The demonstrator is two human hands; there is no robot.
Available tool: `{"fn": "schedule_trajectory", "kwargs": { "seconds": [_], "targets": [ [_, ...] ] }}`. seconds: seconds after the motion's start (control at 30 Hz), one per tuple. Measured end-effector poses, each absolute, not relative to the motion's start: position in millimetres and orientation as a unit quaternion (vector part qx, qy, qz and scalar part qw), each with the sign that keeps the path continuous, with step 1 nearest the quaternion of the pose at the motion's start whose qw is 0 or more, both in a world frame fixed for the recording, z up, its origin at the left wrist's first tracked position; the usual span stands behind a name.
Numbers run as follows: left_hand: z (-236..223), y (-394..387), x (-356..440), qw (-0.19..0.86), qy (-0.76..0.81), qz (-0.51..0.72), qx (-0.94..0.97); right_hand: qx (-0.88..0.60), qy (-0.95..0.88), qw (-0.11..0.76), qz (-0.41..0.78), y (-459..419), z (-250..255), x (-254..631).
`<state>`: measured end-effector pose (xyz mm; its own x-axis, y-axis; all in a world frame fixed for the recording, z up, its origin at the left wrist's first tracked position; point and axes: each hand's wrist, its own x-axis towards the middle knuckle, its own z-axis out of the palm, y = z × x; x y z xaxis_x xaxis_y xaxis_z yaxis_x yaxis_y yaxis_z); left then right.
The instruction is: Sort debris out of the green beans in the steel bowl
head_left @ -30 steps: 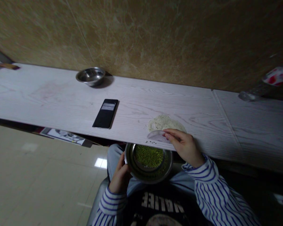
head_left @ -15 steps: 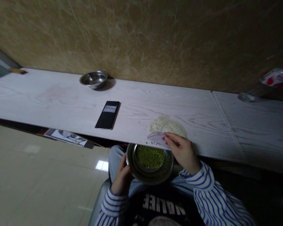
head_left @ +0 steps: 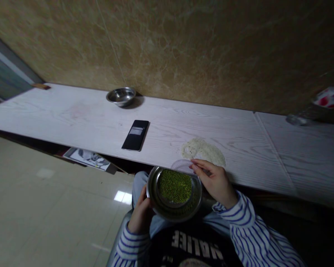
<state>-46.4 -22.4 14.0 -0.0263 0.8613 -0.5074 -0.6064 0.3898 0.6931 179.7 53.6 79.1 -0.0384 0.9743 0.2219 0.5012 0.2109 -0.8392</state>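
Observation:
Against the left rim of a steel bowl point(head_left: 153, 207), my left hand point(head_left: 140, 213) is closed, holding it just below the table's front edge. Green mung beans point(head_left: 176, 186) cover much of the bowl's bottom. My right hand point(head_left: 215, 181) pinches a clear, half-round plastic protractor point(head_left: 180, 164) between thumb and fingers. The protractor is at the table edge, over the bowl's far rim. Just beyond my right hand, a flat pile of white rice point(head_left: 207, 151) lies on the table, with a few dark specks at its left side.
A second steel bowl point(head_left: 121, 97) stands by the wall. A black phone point(head_left: 136, 135) lies on the pale wooden table point(head_left: 86, 126). At the far right is a clear plastic bottle point(head_left: 300, 118) with a red and white label. Papers point(head_left: 86, 158) stick out below the table's front edge.
The protractor has moved slightly toward the table edge and the bowl. The few green beans seen near it on the table edge no longer show. My view has shifted a little left.

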Motion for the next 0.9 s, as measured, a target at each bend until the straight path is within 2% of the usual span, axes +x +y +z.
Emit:
{"fn": "schedule_trajectory", "kwargs": {
  "seconds": [0.27,0.43,0.53,0.7,0.9],
  "targets": [
    [16,-38,-96,0.595,0.506,0.592,0.199,-0.543,-0.638,0.429,0.338,56,79,170],
    [15,-52,-123,0.606,0.505,0.585,0.190,-0.537,-0.616,0.444,0.367,61,77,159],
    [18,-56,-136,0.570,0.533,0.604,0.161,-0.530,-0.583,0.474,0.394,67,79,151],
    [45,-53,-150,0.536,0.530,0.646,0.121,-0.533,-0.554,0.507,0.390,82,79,140],
    [85,-19,-179,0.442,0.551,0.690,0.160,-0.563,-0.614,0.451,0.320,104,80,128]
  ]
}}
